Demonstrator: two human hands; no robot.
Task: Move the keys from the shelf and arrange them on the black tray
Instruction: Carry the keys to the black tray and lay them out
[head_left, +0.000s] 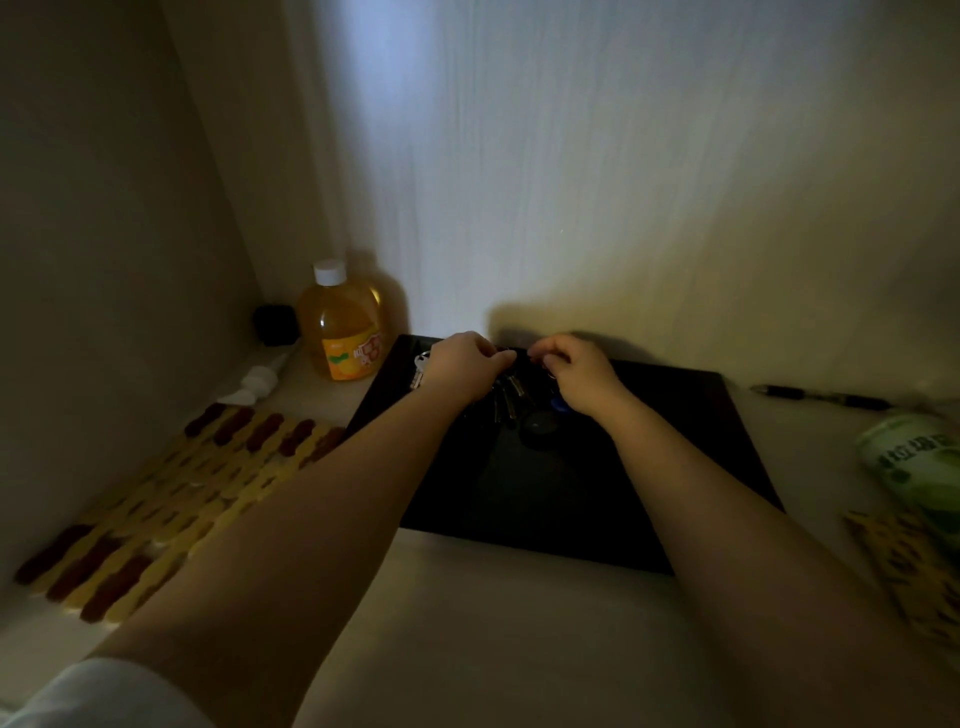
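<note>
A: Right, dim feed. What do you have on the hands?

B: I see both over the far edge of the black tray (597, 499). The left hand (460, 366) has its fingers curled, tips pinched on something dark at the top of a key bunch (506, 397). The right hand (574, 371) is curled the same way just beside it, fingertips nearly meeting the left's — it seems to pinch the ring end too, though I can't tell exactly what.

A: And the keys themselves?

B: The bunch hangs or lies fanned below and between the two hands, on the tray. A blue fob (558, 404) shows right under the right hand, and a round dark tag (540, 422) sits nearer me than that. One silver key (418, 371) peeks out on the tray, just outside the left hand.

A: Surroundings?

B: Beyond the left hand, a bottle of orange drink (343, 325) with a white cap — a woven mat (171, 488) lies under the left forearm's side. Out past the right hand, a pen (823, 397) and a green packet (919, 467).
</note>
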